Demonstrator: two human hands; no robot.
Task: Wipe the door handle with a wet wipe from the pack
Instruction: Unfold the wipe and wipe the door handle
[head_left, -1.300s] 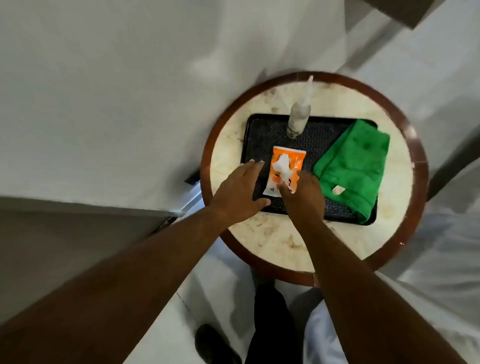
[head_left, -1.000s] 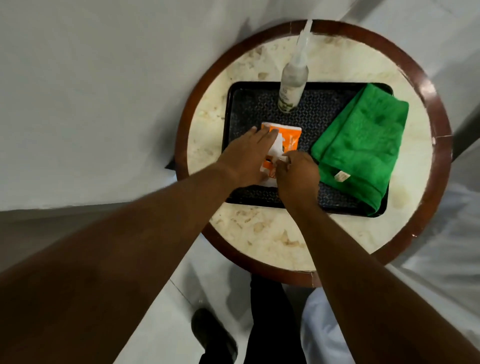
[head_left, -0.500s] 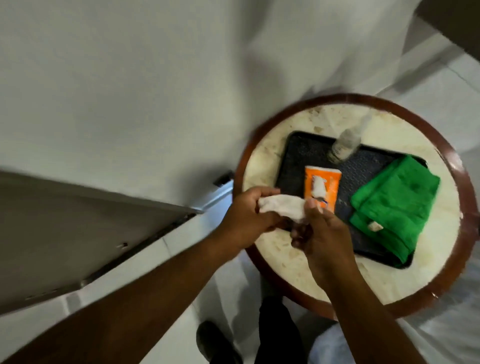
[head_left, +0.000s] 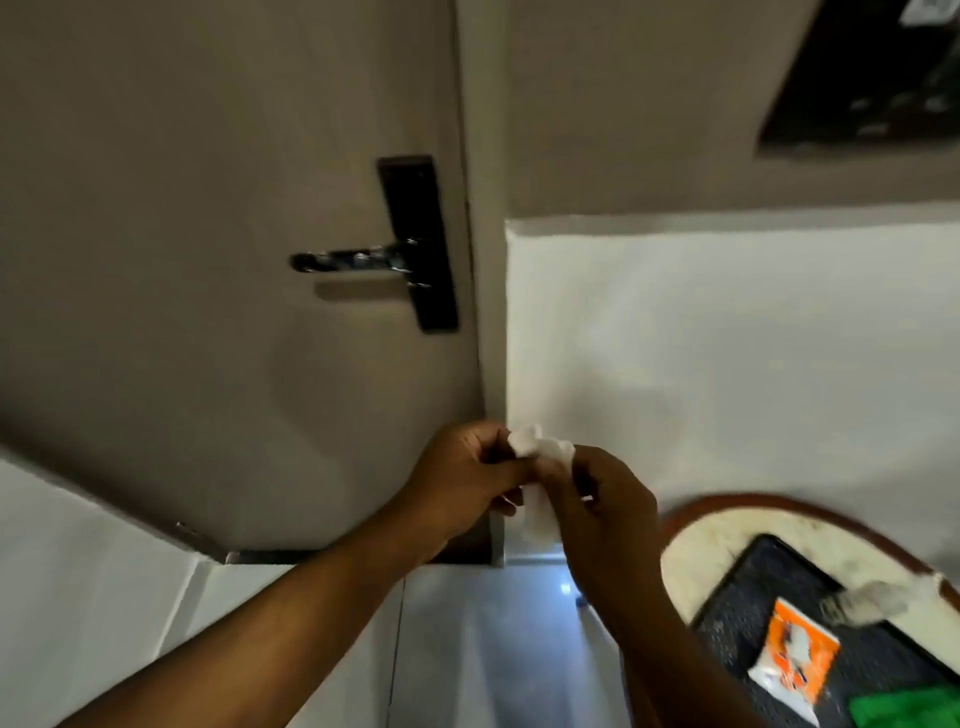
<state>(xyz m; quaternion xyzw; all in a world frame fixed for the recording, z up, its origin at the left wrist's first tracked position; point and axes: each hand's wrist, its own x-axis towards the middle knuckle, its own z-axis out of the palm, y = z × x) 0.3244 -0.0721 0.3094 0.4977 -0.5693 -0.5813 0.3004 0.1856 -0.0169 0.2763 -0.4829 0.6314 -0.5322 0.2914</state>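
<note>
**Wipe held in both hands, door handle untouched**

A white wet wipe (head_left: 537, 483) is gripped between the left hand (head_left: 462, 483) and the right hand (head_left: 605, 499), in front of the lower door (head_left: 208, 208) edge. The upper end of the wipe is pinched by left-hand fingers; the lower part hangs down between the two hands, with right-hand fingers closed on it. The door handle (head_left: 353, 258), a dark shiny lever on a black backplate (head_left: 418, 244), is seen well above the hands, apart from them. The orange wipe pack (head_left: 795, 660) is left lying on the black tray (head_left: 758, 587) on the round bench (head_left: 696, 540), lower right. A blurred spray bottle (head_left: 862, 600) is lying beside the pack; a green cloth (head_left: 909, 706) is cut off by the frame edge.
</note>
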